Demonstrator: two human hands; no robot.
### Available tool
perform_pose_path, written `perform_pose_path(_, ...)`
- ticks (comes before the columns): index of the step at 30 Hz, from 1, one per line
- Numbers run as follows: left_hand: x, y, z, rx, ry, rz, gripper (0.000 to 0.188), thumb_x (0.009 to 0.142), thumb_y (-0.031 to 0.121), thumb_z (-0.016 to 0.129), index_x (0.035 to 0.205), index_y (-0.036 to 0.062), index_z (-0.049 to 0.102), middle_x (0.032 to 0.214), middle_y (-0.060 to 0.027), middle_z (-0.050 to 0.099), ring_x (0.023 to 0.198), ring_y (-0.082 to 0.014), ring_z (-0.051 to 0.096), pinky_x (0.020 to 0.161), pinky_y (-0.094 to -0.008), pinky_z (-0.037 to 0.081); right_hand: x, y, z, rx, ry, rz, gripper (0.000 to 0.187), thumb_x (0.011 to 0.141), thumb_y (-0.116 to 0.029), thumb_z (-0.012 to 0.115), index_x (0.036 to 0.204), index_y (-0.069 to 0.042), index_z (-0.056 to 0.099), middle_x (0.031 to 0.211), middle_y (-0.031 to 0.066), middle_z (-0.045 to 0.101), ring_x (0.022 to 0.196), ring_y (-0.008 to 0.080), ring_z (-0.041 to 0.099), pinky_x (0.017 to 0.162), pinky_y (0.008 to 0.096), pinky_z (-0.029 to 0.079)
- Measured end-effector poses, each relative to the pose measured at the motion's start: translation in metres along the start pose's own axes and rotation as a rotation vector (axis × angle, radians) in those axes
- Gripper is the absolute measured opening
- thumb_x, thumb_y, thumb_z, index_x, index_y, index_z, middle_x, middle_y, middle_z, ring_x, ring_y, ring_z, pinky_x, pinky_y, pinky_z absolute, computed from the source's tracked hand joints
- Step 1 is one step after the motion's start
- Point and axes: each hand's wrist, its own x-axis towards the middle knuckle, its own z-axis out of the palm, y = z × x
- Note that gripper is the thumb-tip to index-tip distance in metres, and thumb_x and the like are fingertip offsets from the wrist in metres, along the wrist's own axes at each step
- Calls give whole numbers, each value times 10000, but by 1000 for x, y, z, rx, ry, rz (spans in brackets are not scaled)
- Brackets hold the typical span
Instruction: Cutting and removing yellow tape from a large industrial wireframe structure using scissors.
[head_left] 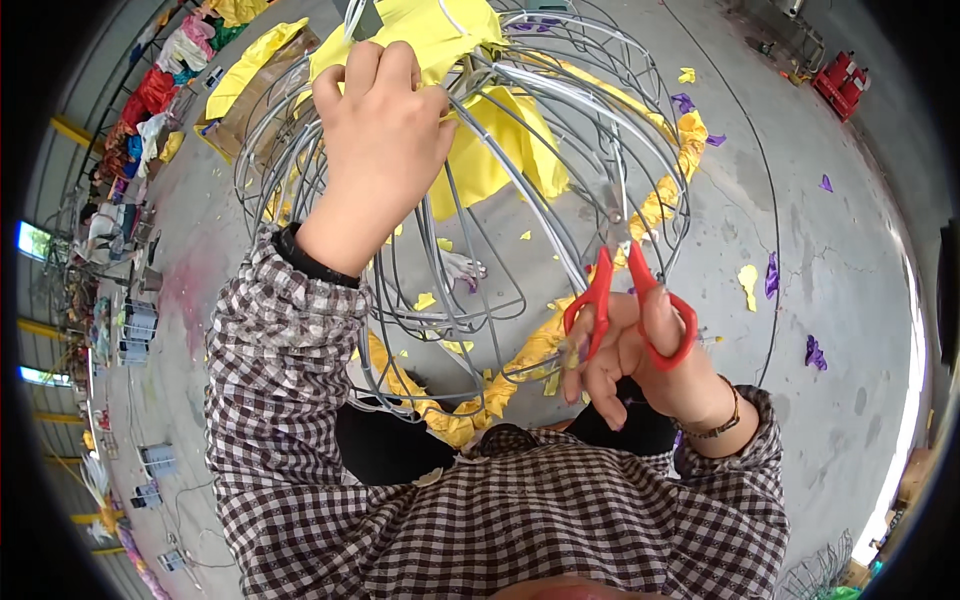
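A large rounded frame of grey metal wire point(520, 190) stands in front of me, with wrapped yellow fabric point(545, 350) along its lower ring. My left hand point(385, 125) is at its top, fingers curled down on a bright yellow cloth point(425, 35) that lies over the wires. More yellow cloth point(495, 150) hangs inside the frame below. My right hand point(635, 345) holds red-handled scissors point(597, 300), thumb and fingers in the loops, beside the frame's right side. The blades point away from me and look slightly parted.
Yellow scraps point(748, 285) and purple scraps point(815, 352) lie on the grey floor. A cardboard box point(265, 90) with yellow cloth is behind the frame at left. Coloured fabric heaps point(160, 90) and a person point(105, 230) are farther left. A red machine point(842, 85) stands far right.
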Motion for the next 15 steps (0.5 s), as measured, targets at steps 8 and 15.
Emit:
perform_pose_path(8,-3,-5,1,66,4,17,113,692,236,760,679,137,708,842,2,558,960,-202,509,815,-410,338,-8,24,-15,191,31,-126,854,948,-743,123,986,-24,581,542,109,576,492,235,589,654,340,505)
perform_pose_path(15,-7,-11,0,98,-6,29,119,709,233,767,697,138,695,810,19,554,913,-186,522,814,-392,332,-9,29,-10,241,42,-89,839,956,-732,129,973,-30,589,545,105,574,496,239,590,651,348,507)
